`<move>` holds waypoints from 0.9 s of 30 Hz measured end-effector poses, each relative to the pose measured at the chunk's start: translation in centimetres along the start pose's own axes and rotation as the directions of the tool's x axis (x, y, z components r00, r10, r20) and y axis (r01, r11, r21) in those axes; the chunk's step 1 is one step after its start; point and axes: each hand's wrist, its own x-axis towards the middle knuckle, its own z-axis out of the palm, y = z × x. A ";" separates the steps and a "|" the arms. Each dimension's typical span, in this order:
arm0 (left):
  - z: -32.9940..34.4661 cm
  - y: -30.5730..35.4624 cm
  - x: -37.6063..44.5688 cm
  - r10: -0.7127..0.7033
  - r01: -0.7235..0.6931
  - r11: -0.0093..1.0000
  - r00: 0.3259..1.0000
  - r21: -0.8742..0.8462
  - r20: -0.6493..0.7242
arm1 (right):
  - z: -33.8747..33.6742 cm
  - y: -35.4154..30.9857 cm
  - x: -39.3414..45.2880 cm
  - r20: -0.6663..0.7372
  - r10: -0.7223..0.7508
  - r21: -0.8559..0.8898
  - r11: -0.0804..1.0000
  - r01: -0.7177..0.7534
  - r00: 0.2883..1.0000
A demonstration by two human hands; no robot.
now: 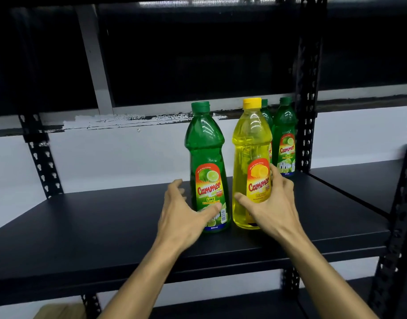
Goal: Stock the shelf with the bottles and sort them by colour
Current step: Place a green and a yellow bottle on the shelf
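A green lime bottle (206, 157) and a yellow lemon bottle (250, 143) stand upright side by side near the front of the black shelf board (94, 226). My left hand (184, 217) is at the green bottle's left side. Its thumb lies on the label and its straight fingers sit slightly apart from the bottle. My right hand (271, 203) grips the yellow bottle low down, thumb across the front and fingers round the right side. Two more green bottles stand at the back right: one in the corner (286, 139), one mostly hidden behind the yellow bottle (265, 113).
A black perforated upright (306, 88) rises just right of the back bottles. Beyond it a neighbouring shelf board (359, 180) continues to the right. A lower shelf (221, 305) shows below, and a brown cardboard corner (59, 311) sits at the bottom left.
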 end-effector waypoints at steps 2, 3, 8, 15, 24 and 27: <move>0.8 0.3 -0.4 0.008 -0.004 0.997 0.999 0.075 -0.051 | -0.1 0.5 -0.1 0.021 -0.006 0.005 1.000 0.005 1.000; 1.2 0.4 -0.4 0.021 -0.014 0.995 0.997 0.102 -0.068 | -0.1 0.6 0.0 0.018 -0.011 -0.016 1.000 0.012 1.000; 2.1 0.5 0.7 0.039 -0.032 0.993 0.997 0.111 -0.062 | 0.4 0.5 1.1 0.011 -0.023 -0.110 0.994 0.024 1.000; 4.5 0.9 5.3 -0.003 0.010 0.988 0.999 0.154 -0.048 | 1.9 0.9 5.7 0.035 0.027 -0.148 0.989 -0.022 0.999; 8.1 1.6 11.1 -0.060 0.063 0.980 0.998 0.186 -0.023 | 5.1 1.6 12.2 0.022 0.080 -0.193 0.978 -0.074 0.997; 9.0 1.6 12.7 -0.068 0.069 0.978 0.998 0.195 -0.014 | 5.9 1.9 13.8 0.021 0.096 -0.202 0.975 -0.089 0.995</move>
